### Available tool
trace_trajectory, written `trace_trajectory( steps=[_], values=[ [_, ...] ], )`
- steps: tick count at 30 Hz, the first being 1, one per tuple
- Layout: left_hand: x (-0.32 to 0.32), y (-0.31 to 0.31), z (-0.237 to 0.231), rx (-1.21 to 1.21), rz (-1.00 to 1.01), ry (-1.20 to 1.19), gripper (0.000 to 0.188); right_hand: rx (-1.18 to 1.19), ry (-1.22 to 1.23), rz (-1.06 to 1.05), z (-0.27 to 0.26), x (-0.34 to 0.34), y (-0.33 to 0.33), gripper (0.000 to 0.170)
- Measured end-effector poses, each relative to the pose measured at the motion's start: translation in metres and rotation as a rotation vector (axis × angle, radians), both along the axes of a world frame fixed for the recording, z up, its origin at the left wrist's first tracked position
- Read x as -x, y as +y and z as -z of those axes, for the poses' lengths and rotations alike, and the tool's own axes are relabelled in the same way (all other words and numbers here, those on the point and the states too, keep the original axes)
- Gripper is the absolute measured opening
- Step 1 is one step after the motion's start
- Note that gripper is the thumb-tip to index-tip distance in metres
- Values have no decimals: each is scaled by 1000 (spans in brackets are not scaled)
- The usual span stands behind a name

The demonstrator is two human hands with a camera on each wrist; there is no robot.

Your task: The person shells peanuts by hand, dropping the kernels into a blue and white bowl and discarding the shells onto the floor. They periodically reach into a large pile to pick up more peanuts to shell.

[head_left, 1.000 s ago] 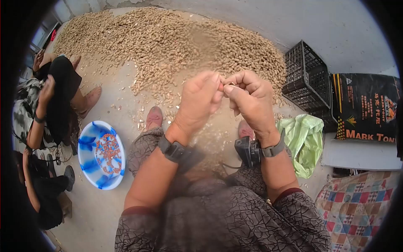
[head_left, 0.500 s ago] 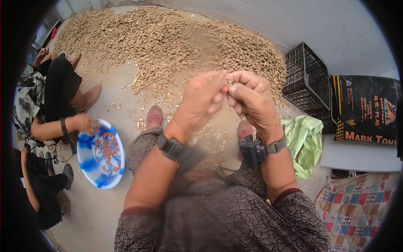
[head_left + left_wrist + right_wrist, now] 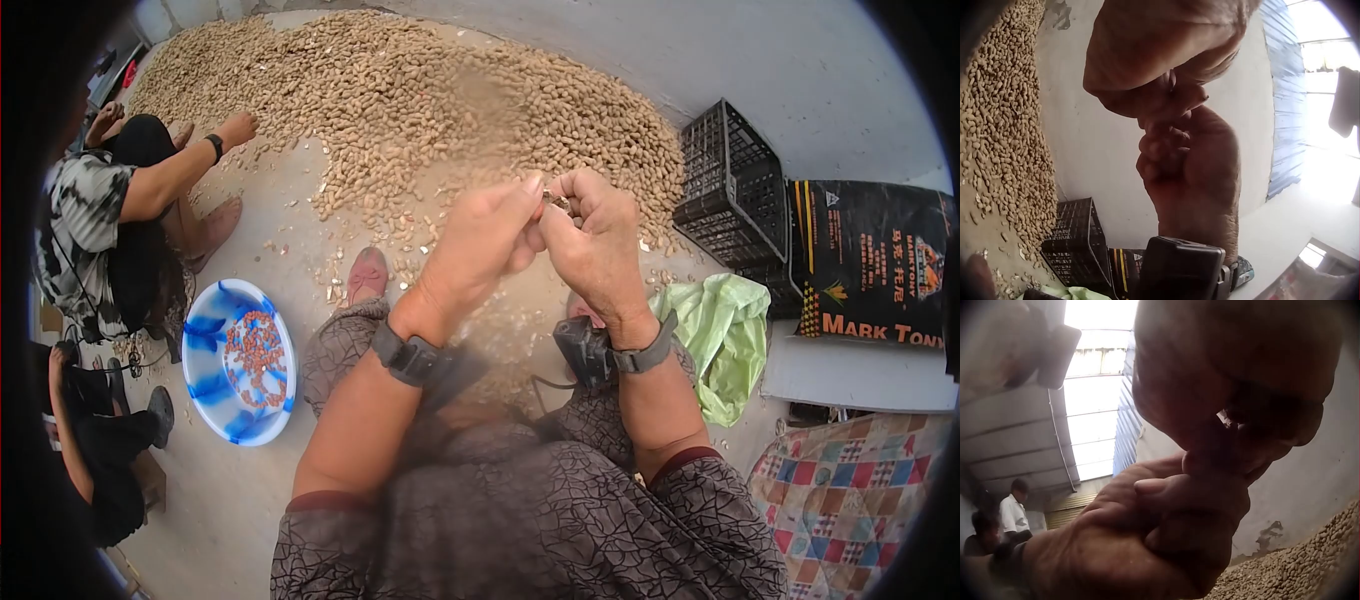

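Both hands meet at the fingertips in front of the body, over the near edge of the peanut pile [image 3: 400, 110]. The right hand [image 3: 602, 245] pinches a small cracked peanut [image 3: 556, 201] between thumb and curled fingers. From the other side, the left hand [image 3: 475, 245] grips at the same peanut, its thumb tip against it. In the left wrist view, the left hand [image 3: 1163, 50] is above the right hand [image 3: 1197, 169], fingers touching. The right wrist view has the right hand [image 3: 1229, 369] over the left hand [image 3: 1141, 531]; fingers largely hide the peanut.
A blue-and-white basin [image 3: 205, 375] with reddish kernels stands at left, near a seated person [image 3: 90, 200]. At right are a black crate [image 3: 735, 180], a printed black bag [image 3: 870, 260], a green plastic bag [image 3: 725, 340] and a patchwork cloth [image 3: 855, 490]. Shell bits litter the floor.
The hands stay together, with small finger shifts; the reddish kernel between them no longer shows clearly. The seated person's hand moved to the basin, then away toward the pile.
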State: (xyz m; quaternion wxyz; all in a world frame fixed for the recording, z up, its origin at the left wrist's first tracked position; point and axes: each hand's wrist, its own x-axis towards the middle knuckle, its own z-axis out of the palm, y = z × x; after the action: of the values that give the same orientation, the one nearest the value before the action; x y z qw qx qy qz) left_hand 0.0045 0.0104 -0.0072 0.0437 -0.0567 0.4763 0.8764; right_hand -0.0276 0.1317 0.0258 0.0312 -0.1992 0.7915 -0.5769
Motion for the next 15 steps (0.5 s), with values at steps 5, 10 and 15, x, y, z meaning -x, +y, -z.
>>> trace_trajectory(
  steps=[5,10,15],
  values=[
    [-2,-1,-4,-8,84,122,30,-123,169,113,12,6,4,10],
    [-3,-4,-5,-26,108,115,32,-42,177,108,13,3,1,9],
    [-6,-6,-13,31,127,117,34,-125,298,106,12,1,4,9]
  ],
)
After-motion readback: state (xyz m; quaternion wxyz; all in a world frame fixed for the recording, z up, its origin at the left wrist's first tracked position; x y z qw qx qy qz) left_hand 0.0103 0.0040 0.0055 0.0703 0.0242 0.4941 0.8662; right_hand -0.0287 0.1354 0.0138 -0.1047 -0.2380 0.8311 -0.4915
